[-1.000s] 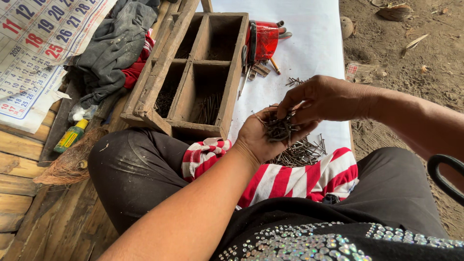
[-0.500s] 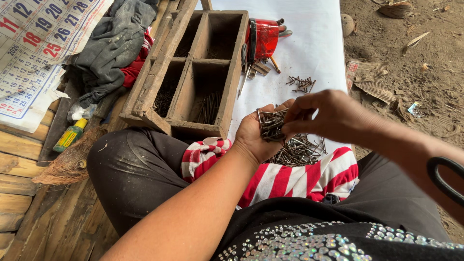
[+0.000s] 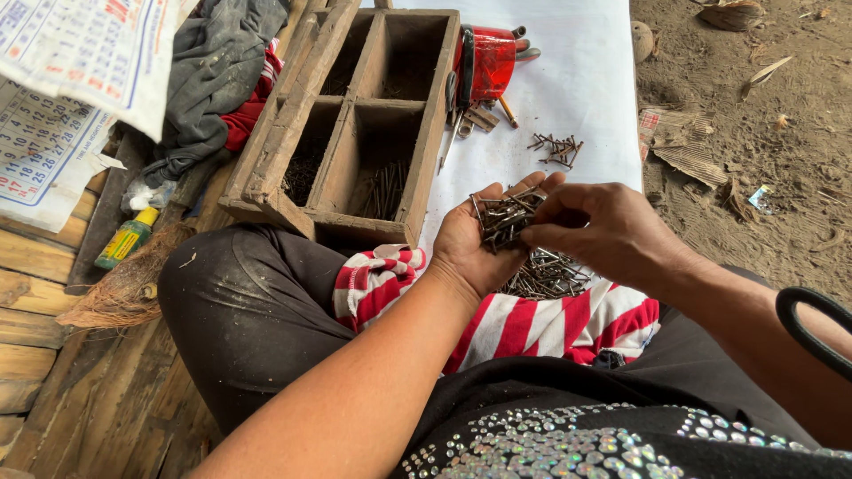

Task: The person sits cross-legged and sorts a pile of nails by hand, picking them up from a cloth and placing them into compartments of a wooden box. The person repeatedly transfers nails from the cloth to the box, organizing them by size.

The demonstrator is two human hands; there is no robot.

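Rusty nails (image 3: 502,215) fill the cupped left hand (image 3: 475,244); the right hand (image 3: 603,232) grip pinches some.

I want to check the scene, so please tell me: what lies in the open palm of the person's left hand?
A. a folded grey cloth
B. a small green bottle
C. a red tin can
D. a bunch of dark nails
D: the left hand is cupped palm up with a bunch of dark nails lying in it, and the right hand picks at them.
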